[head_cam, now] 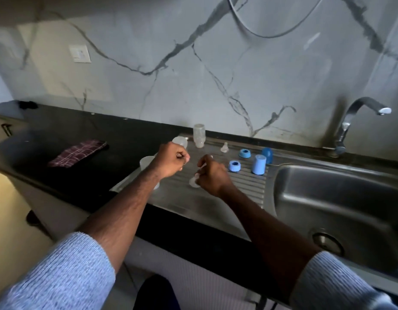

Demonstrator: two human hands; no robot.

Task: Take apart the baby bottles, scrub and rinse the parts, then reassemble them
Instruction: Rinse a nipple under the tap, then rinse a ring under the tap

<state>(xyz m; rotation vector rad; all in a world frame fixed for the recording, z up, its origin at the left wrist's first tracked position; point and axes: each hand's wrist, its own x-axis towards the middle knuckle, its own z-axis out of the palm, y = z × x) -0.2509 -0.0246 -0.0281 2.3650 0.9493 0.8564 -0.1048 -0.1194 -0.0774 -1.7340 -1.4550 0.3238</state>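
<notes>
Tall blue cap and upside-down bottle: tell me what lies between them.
Head view: between the tall blue cap and the bottle lie a blue ring and a clear teat.

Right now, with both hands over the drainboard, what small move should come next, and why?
Probably seat the clear nipple that the right hand pinches into the nearest blue ring. The parts lie apart on the drainboard, the tap is dry, and the ring stands just right of that hand. What the left hand holds is unclear.
</notes>
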